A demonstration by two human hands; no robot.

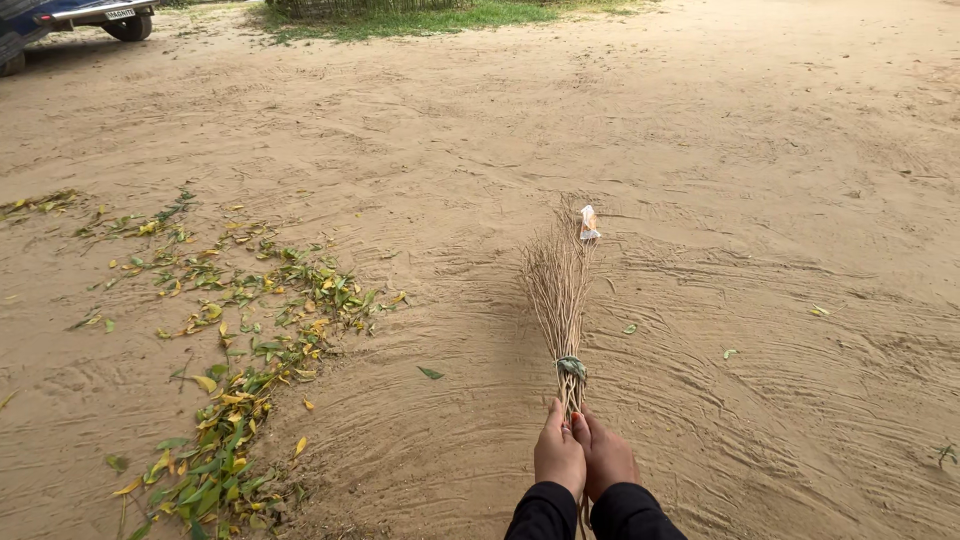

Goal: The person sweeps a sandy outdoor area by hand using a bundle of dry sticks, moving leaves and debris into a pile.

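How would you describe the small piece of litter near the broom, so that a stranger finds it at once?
On the sandy ground, both hands grip a twig broom pointing away from the person. At its far tip lies a small crumpled wrapper. It is pale and white, unlike the green and yellow leaves at the left.

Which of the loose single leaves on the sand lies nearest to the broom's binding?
The small green leaf just right of the broom, level with its lower bristles. The other single leaves lie farther: one left, two farther right.

My sleeves (pixel 590 515) run off the bottom edge, and the vehicle (pixel 70 20) (top-left corner) is mostly cropped from my view.
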